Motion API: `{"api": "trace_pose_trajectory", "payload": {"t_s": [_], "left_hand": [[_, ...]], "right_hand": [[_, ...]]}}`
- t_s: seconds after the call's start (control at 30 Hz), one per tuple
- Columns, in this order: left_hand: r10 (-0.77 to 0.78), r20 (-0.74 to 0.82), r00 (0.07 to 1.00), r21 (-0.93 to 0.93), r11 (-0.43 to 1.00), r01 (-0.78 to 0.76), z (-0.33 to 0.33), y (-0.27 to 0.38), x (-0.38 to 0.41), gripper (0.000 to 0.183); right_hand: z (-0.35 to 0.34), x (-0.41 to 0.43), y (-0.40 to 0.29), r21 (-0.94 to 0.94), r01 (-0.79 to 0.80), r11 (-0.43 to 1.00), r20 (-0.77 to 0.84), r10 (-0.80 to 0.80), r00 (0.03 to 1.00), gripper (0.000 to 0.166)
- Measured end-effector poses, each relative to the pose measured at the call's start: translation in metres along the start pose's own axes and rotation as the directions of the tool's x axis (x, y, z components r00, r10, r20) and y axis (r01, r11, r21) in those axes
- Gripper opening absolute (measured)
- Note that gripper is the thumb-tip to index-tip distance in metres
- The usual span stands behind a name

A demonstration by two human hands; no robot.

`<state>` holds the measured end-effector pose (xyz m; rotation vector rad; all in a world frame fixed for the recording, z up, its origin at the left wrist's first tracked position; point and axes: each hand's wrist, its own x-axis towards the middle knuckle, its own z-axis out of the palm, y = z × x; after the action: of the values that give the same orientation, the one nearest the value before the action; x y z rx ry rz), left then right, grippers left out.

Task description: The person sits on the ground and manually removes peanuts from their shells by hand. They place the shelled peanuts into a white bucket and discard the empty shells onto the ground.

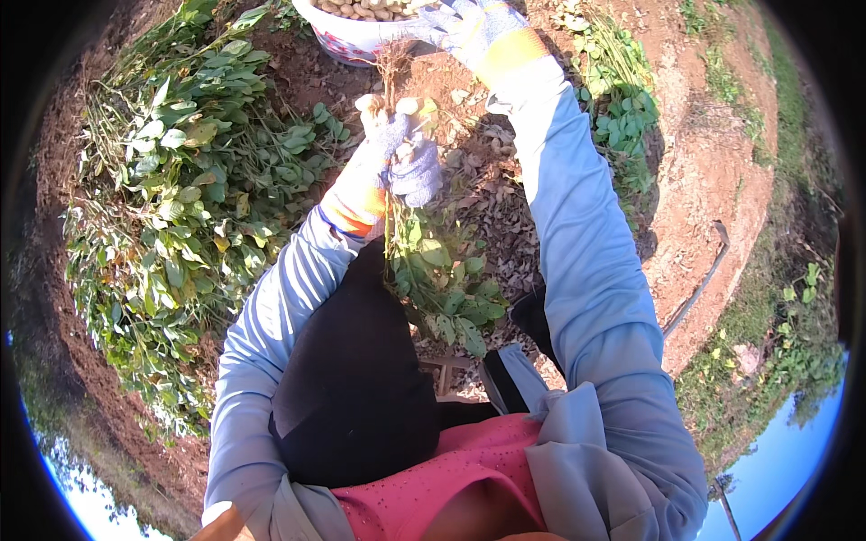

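Note:
My left hand point(409, 159), in a knit work glove with an orange cuff, is closed around the stems of a peanut plant point(433, 270). Its roots and several pale peanut pods point(371, 108) stick up above the fist, and its leaves hang below towards my legs. My right hand point(473, 34), gloved alike, is at the right rim of a white plastic basin point(345, 44) with a red pattern. Peanuts point(369, 8) fill the part of the basin in view. Whether the right fingers hold anything is unclear in the glare.
A large heap of leafy peanut plants point(176, 203) lies on the left. A smaller row of plants point(619, 108) is at the upper right. Dry leaves point(507, 237) cover soil between my arms. A long-handled tool point(700, 284) with a bent end lies on the right.

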<state>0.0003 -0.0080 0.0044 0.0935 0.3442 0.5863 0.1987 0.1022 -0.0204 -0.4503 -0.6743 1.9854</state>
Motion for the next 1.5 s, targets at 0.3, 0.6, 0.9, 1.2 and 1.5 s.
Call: {"api": "trace_pose_trajectory", "payload": {"t_s": [0.3, 0.6, 0.9, 1.2, 1.5], "left_hand": [[0.002, 0.083, 0.997, -0.006, 1.0, -0.002, -0.005, 0.0, -0.006, 0.04], [-0.027, 0.217, 0.976, -0.067, 0.997, 0.042, -0.003, -0.004, -0.002, 0.037], [-0.039, 0.259, 0.965, -0.053, 0.997, 0.055, -0.009, -0.002, -0.001, 0.038], [-0.053, 0.309, 0.95, -0.022, 0.998, 0.063, -0.013, -0.012, -0.002, 0.034], [0.023, 0.021, 1.0, 0.3, 0.954, -0.028, -0.015, -0.006, -0.008, 0.029]], "right_hand": [[0.08, -0.065, 0.054, -0.654, -0.19, 0.732, -0.328, -0.048, 0.943, 0.023], [0.101, -0.073, 0.062, -0.153, -0.123, 0.981, -0.687, -0.016, 0.726, 0.017], [0.083, -0.084, 0.047, -0.444, -0.085, 0.892, -0.371, -0.097, 0.924, 0.021], [0.102, -0.083, 0.051, -0.064, -0.109, 0.992, -0.599, 0.049, 0.799, 0.024], [0.087, -0.086, 0.026, -0.692, -0.284, 0.664, -0.342, 0.045, 0.939, 0.022]]}}
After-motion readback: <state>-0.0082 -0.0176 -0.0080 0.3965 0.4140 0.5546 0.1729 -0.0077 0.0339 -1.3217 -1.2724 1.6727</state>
